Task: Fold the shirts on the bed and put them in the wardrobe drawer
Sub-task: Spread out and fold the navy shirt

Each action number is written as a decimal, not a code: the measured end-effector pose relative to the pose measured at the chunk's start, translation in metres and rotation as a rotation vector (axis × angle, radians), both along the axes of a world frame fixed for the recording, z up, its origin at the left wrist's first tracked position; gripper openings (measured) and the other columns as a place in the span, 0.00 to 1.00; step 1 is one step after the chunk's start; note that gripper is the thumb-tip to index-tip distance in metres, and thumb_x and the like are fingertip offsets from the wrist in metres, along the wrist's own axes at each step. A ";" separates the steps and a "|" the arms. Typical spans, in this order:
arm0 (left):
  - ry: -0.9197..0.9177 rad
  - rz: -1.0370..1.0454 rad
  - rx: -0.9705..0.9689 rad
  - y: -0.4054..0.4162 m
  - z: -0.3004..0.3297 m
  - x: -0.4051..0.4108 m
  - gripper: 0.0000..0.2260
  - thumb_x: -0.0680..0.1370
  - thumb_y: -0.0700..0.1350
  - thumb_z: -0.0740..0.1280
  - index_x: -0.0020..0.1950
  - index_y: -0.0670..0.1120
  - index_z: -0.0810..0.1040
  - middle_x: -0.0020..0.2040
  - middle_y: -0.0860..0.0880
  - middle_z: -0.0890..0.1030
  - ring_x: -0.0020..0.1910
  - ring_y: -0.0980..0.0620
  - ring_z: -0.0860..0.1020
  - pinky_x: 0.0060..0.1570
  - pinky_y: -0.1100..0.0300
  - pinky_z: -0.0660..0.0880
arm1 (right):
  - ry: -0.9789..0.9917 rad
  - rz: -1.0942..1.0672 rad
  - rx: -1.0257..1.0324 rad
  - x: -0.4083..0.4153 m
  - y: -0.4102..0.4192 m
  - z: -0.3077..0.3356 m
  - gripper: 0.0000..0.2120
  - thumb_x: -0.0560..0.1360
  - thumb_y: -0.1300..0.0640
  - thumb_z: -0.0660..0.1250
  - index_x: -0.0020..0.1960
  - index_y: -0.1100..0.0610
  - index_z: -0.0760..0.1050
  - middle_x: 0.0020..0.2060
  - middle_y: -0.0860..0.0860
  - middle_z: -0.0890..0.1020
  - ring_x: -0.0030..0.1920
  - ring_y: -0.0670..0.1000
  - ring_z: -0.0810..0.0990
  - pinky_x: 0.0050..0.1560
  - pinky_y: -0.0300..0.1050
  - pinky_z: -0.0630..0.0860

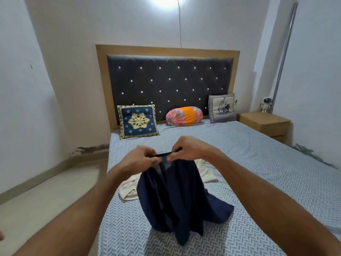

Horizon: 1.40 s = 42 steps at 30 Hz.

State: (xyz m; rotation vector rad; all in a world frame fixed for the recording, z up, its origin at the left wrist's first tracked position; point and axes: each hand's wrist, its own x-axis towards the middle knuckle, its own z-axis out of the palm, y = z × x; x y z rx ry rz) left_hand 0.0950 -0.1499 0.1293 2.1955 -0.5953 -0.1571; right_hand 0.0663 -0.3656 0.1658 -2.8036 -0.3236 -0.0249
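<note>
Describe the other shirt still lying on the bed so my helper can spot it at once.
Start at the bed with the grey patterned sheet and find the navy shirt held up by the left hand and right hand. Behind it lies the cream shirt, crumpled flat on the sheet. It is the only pale garment there.

Both forearms are bare to the frame's edge, each hand [143,157] ringless.

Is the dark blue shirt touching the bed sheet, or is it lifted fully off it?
Touching. In the head view both hands, left hand and right hand, pinch the dark blue shirt at its top, while its lower hem lies on the bed sheet.
</note>
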 end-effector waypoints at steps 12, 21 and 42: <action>-0.260 0.055 -0.008 0.038 0.077 0.022 0.08 0.69 0.54 0.76 0.40 0.52 0.82 0.39 0.52 0.83 0.39 0.51 0.78 0.43 0.54 0.75 | -0.200 -0.268 0.051 0.008 -0.032 0.047 0.15 0.75 0.59 0.63 0.56 0.41 0.71 0.44 0.54 0.81 0.32 0.52 0.84 0.31 0.42 0.79; -0.319 0.179 0.141 0.090 0.118 0.039 0.04 0.73 0.47 0.77 0.42 0.50 0.84 0.41 0.52 0.81 0.43 0.49 0.78 0.40 0.58 0.72 | -0.103 -0.276 0.601 0.008 -0.051 0.083 0.08 0.82 0.58 0.65 0.50 0.54 0.83 0.43 0.52 0.79 0.45 0.50 0.78 0.50 0.50 0.80; 0.479 0.032 -0.807 0.006 0.115 -0.005 0.10 0.81 0.47 0.63 0.45 0.44 0.79 0.42 0.45 0.78 0.39 0.48 0.79 0.38 0.53 0.77 | -0.128 -0.153 0.616 -0.001 0.069 0.057 0.18 0.66 0.45 0.78 0.51 0.53 0.81 0.45 0.52 0.86 0.44 0.51 0.87 0.38 0.54 0.86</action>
